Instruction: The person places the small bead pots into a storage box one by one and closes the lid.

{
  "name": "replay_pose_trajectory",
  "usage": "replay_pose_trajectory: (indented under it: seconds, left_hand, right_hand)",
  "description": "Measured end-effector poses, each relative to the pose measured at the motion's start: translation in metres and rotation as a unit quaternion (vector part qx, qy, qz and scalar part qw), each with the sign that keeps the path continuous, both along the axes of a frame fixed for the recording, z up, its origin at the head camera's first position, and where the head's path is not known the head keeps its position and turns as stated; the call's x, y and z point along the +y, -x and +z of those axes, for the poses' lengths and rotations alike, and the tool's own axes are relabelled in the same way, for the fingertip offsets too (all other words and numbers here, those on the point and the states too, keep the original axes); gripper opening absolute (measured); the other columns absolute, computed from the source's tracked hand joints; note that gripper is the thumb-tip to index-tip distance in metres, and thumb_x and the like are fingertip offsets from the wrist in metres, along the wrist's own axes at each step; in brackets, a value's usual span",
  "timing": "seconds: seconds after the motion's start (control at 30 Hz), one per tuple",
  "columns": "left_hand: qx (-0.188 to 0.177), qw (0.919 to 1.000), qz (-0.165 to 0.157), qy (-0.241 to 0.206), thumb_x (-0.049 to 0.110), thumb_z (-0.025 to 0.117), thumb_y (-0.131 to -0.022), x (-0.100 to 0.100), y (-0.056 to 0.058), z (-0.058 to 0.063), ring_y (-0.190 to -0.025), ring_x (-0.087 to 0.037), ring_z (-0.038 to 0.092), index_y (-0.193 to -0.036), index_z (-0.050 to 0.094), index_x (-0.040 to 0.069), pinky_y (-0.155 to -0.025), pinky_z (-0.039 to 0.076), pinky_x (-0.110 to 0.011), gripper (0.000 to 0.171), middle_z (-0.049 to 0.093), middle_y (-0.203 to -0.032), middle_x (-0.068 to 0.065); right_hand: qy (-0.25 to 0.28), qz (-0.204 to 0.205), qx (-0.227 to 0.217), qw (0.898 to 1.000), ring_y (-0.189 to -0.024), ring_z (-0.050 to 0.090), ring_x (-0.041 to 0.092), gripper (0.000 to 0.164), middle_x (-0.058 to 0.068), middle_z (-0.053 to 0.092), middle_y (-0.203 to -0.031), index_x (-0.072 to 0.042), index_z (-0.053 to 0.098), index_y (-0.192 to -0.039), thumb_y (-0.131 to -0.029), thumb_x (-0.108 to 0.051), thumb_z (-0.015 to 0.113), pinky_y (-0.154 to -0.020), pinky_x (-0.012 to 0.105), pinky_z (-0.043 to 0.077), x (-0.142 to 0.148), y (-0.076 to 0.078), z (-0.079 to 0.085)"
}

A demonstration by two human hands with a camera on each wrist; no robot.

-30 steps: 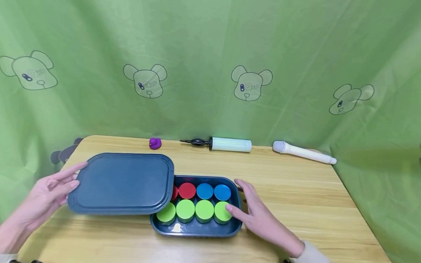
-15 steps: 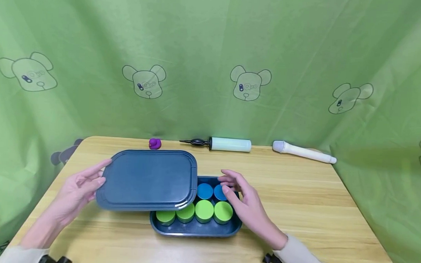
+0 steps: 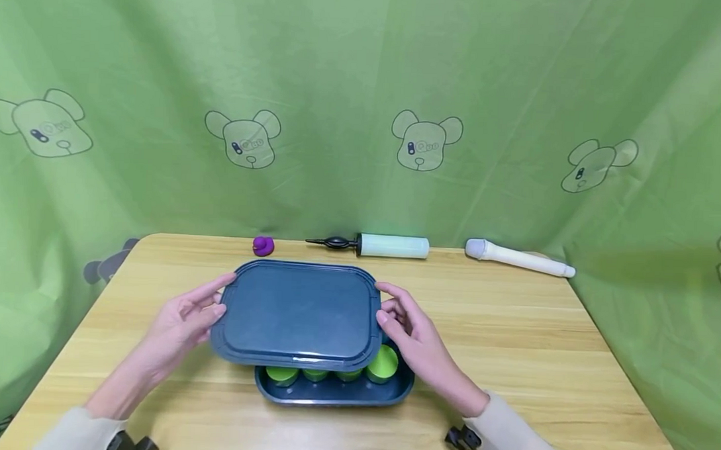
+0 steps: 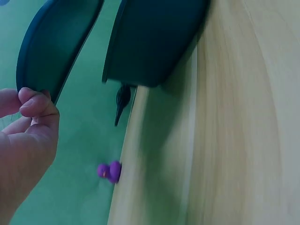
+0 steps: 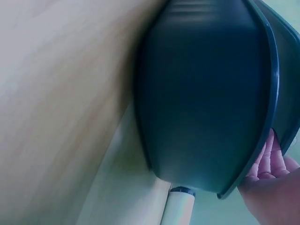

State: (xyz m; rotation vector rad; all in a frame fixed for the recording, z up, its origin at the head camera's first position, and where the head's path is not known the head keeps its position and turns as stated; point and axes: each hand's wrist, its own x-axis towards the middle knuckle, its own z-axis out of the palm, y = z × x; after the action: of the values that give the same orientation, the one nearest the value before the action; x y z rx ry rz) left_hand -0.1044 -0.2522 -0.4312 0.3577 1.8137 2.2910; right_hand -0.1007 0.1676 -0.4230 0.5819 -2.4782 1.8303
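Note:
A dark blue lid is held above a matching rectangular box, set a little to its left. My left hand grips the lid's left edge, thumb on top. At the opposite edge, my right hand pinches the lid between thumb and fingers. Beneath the lid's near edge show several green round pieces standing in the box; the rest of the contents is hidden. In the left wrist view a gap separates the lid from the box. The right wrist view has my fingers beside the box's rim.
Along the back edge of the wooden table lie a purple rubber duck, a hand pump with a black nozzle, and a white microphone-shaped stick. A green curtain hangs behind.
The lid has moved right with my left hand, covering the red and blue pieces and most of the green ones. My right hand has left the box's right side and taken the lid's right edge.

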Motion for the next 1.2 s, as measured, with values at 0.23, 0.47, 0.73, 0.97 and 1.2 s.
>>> replay_pose_trajectory:
  seconds: [0.23, 0.47, 0.73, 0.97, 1.2]
  left_hand:
    - [-0.010, 0.9997, 0.004, 0.020, 0.002, 0.062, -0.111, 0.019, 0.001, 0.004, -0.075, -0.003, 0.057, -0.168, 0.041, 0.006, -0.067, 0.053, -0.017, 0.061, 0.065, -0.110, 0.003]
    - [-0.004, 0.9998, -0.016, 0.014, 0.000, 0.063, -0.109, 0.036, -0.003, 0.006, -0.080, -0.007, 0.062, -0.174, 0.027, 0.013, -0.074, 0.059, -0.022, 0.075, 0.067, -0.112, -0.002]
    - [0.009, 0.9956, 0.068, 0.064, 0.000, 0.069, -0.106, 0.054, -0.006, 0.014, -0.079, -0.009, 0.063, -0.142, 0.057, -0.018, -0.070, 0.055, -0.022, 0.041, 0.075, -0.100, -0.003]
    - [0.046, 0.9891, 0.113, 0.082, 0.005, 0.072, -0.106, 0.053, -0.007, 0.020, -0.073, -0.014, 0.062, -0.117, 0.074, -0.010, -0.069, 0.055, -0.026, 0.018, 0.070, -0.084, -0.004]
    - [0.061, 0.9912, 0.089, 0.076, 0.008, 0.071, -0.108, 0.049, -0.009, 0.027, -0.072, -0.023, 0.075, -0.122, 0.077, -0.001, -0.055, 0.058, -0.030, 0.018, 0.077, -0.085, -0.014]
  right_hand:
    - [0.008, -0.005, 0.020, 1.000, -0.106, 0.058, 0.021, 0.039, 0.013, 0.061, -0.114, -0.006, 0.062, -0.149, -0.110, -0.002, 0.060, -0.091, 0.022, 0.052, 0.012, -0.001, 0.002]
    - [0.034, -0.029, 0.033, 0.998, -0.099, 0.060, 0.016, 0.038, 0.018, 0.060, -0.110, 0.000, 0.062, -0.145, -0.108, 0.005, 0.059, -0.086, 0.020, 0.054, 0.024, -0.001, 0.001]
    - [0.101, -0.073, 0.029, 0.992, -0.099, 0.069, 0.012, 0.040, 0.013, 0.071, -0.114, 0.011, 0.052, -0.144, -0.106, 0.009, 0.062, -0.090, 0.022, 0.058, 0.032, 0.000, 0.004]
    - [0.094, -0.120, 0.038, 0.988, -0.102, 0.070, 0.014, 0.021, 0.007, 0.075, -0.113, 0.011, 0.075, -0.123, -0.104, 0.003, 0.071, -0.089, 0.021, 0.058, 0.037, -0.001, 0.008]
    - [0.104, -0.138, 0.019, 0.985, -0.087, 0.072, 0.013, 0.020, 0.004, 0.078, -0.099, 0.010, 0.077, -0.121, -0.103, 0.001, 0.074, -0.083, 0.022, 0.061, 0.040, -0.006, 0.014]
